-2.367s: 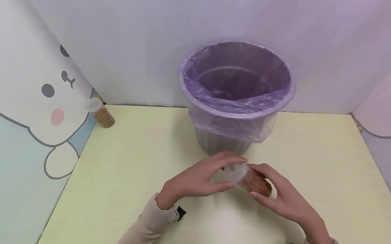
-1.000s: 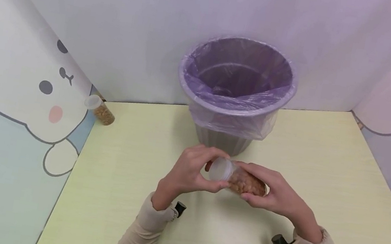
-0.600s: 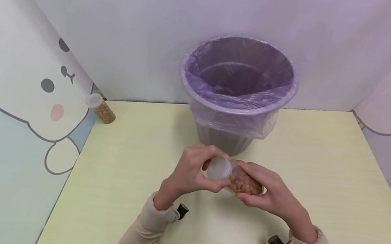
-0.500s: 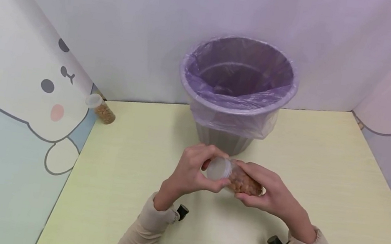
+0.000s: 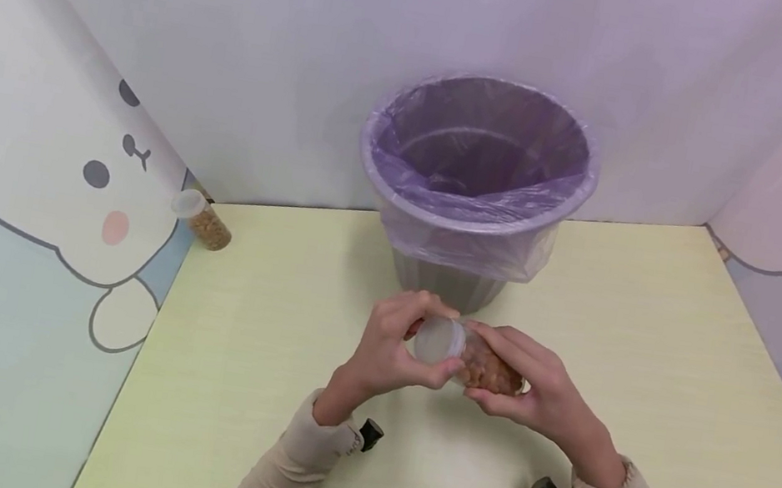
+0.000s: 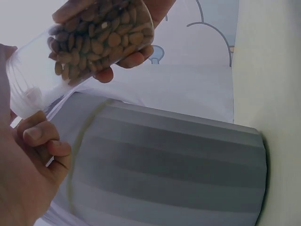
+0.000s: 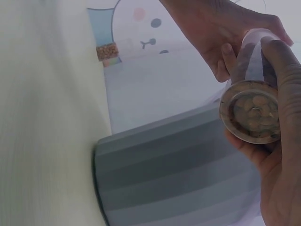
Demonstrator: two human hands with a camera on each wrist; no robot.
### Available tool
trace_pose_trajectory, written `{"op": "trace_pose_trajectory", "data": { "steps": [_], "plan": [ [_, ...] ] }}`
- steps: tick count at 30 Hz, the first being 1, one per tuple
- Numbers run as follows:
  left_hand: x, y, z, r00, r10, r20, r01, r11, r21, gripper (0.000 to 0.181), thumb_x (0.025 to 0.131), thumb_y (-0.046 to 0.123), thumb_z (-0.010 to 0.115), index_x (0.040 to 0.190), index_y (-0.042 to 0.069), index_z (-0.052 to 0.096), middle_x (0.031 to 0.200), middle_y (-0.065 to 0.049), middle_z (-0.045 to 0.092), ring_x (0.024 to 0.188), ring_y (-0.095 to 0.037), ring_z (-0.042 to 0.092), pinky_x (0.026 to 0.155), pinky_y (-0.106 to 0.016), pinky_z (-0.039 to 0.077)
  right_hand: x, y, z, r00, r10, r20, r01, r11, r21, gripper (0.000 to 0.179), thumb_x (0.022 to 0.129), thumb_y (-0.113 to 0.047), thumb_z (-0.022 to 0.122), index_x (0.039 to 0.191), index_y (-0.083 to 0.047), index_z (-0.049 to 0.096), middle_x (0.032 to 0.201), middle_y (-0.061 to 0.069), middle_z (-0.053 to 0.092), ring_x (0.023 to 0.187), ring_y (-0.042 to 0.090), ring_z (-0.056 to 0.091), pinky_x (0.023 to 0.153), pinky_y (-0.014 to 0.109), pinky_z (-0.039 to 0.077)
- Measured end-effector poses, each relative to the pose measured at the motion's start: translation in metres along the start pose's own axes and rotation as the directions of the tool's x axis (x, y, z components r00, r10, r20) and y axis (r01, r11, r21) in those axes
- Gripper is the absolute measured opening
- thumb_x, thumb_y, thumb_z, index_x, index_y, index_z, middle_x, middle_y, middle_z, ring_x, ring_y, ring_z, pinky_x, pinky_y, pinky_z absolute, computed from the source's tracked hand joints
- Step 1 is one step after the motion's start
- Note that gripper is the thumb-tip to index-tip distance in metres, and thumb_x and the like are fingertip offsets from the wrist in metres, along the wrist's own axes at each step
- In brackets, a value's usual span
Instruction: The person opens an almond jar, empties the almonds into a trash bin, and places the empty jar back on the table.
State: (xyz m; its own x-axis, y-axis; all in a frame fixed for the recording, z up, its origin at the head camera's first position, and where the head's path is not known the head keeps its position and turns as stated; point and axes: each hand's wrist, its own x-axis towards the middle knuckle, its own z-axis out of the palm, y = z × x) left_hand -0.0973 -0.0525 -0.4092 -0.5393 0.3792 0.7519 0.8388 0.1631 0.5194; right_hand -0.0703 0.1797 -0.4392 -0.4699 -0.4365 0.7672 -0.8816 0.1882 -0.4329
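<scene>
A clear jar (image 5: pixel 486 368) with brown almond-like pieces lies tilted in the air between the hands, in front of the bin. My right hand (image 5: pixel 544 389) grips the jar's body, thumb below and fingers above. My left hand (image 5: pixel 387 345) has its thumb and fingers curled round the pale translucent lid (image 5: pixel 436 340), which is on the jar. In the left wrist view the pieces (image 6: pixel 94 42) fill the base end, while the lid end looks bare. The right wrist view shows the jar's round base (image 7: pixel 251 113) face on.
Behind the hands a grey bin (image 5: pixel 446 282) stands against the wall, lined with a purple bag (image 5: pixel 471 214) folded over its rim. A second similar jar (image 5: pixel 210 228) stands at the table's back left corner. Cartoon-printed panels (image 5: pixel 35 140) close off the left and right sides.
The jar and my right hand have shifted slightly left. My left thumb and fingers, more spread at first, have closed round the lid. In the last half second almost nothing has moved.
</scene>
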Motion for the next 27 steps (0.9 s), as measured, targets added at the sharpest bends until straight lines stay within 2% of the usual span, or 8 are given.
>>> {"op": "trace_pose_trajectory", "data": {
  "steps": [5, 10, 16, 20, 23, 27],
  "plan": [
    [-0.0010, 0.0001, 0.0031, 0.999, -0.022, -0.025, 0.022, 1.000, 0.004, 0.034, 0.089, 0.039, 0.073, 0.102, 0.008, 0.069, 0.077, -0.002, 0.064, 0.063, -0.008, 0.045, 0.056, -0.015, 0.038, -0.0001, -0.0011, 0.0019, 0.999, -0.003, -0.037, 0.002, 0.999, -0.039, 0.060, 0.098, -0.039, 0.073, 0.130, 0.011, 0.065, 0.103, 0.010, 0.070, 0.084, 0.006, 0.058, 0.065, 0.012, 0.047],
    [-0.0017, 0.0021, 0.0053, 0.996, -0.062, -0.057, 0.063, 0.998, 0.007, 0.031, 0.085, 0.033, 0.075, 0.102, 0.008, 0.068, 0.080, -0.005, 0.068, 0.065, -0.011, 0.047, 0.057, -0.014, 0.039, 0.0007, -0.0026, 0.0039, 0.998, -0.009, -0.061, 0.005, 0.998, -0.069, 0.059, 0.097, -0.039, 0.074, 0.128, 0.011, 0.067, 0.104, 0.013, 0.071, 0.083, 0.009, 0.059, 0.064, 0.013, 0.048],
    [-0.0035, 0.0049, 0.0094, 0.988, -0.119, -0.103, 0.118, 0.993, -0.014, 0.034, 0.085, 0.036, 0.076, 0.101, 0.007, 0.066, 0.080, -0.008, 0.069, 0.068, -0.013, 0.052, 0.058, -0.014, 0.045, 0.0020, -0.0038, 0.0043, 0.997, -0.029, -0.071, 0.021, 0.994, -0.103, 0.058, 0.097, -0.038, 0.074, 0.127, 0.012, 0.068, 0.103, 0.014, 0.071, 0.081, 0.009, 0.058, 0.063, 0.012, 0.048],
    [-0.0042, 0.0045, 0.0107, 0.982, -0.141, -0.126, 0.141, 0.990, -0.008, 0.036, 0.086, 0.040, 0.075, 0.100, 0.007, 0.066, 0.080, -0.008, 0.069, 0.068, -0.013, 0.052, 0.057, -0.014, 0.045, 0.0026, -0.0034, 0.0025, 0.998, 0.002, -0.056, -0.006, 0.997, -0.076, 0.060, 0.097, -0.039, 0.074, 0.129, 0.011, 0.066, 0.102, 0.010, 0.071, 0.078, 0.006, 0.056, 0.063, 0.010, 0.046],
    [-0.0040, 0.0037, 0.0103, 0.985, -0.116, -0.128, 0.122, 0.992, 0.038, 0.040, 0.090, 0.046, 0.071, 0.100, 0.008, 0.066, 0.074, -0.005, 0.065, 0.066, -0.011, 0.049, 0.056, -0.014, 0.041, 0.0023, -0.0030, 0.0001, 0.998, 0.045, -0.033, -0.045, 0.999, -0.016, 0.061, 0.097, -0.039, 0.075, 0.131, 0.010, 0.065, 0.104, 0.009, 0.072, 0.081, 0.003, 0.058, 0.065, 0.010, 0.046],
    [-0.0028, 0.0031, 0.0079, 0.995, -0.017, -0.095, 0.030, 0.990, 0.141, 0.048, 0.097, 0.056, 0.059, 0.099, 0.008, 0.065, 0.072, -0.001, 0.061, 0.063, -0.011, 0.047, 0.056, -0.018, 0.039, 0.0007, -0.0027, -0.0034, 0.996, 0.088, 0.010, -0.089, 0.994, 0.071, 0.060, 0.095, -0.036, 0.078, 0.133, 0.008, 0.065, 0.113, 0.009, 0.074, 0.094, 0.005, 0.065, 0.078, 0.012, 0.052]
  ]
}}
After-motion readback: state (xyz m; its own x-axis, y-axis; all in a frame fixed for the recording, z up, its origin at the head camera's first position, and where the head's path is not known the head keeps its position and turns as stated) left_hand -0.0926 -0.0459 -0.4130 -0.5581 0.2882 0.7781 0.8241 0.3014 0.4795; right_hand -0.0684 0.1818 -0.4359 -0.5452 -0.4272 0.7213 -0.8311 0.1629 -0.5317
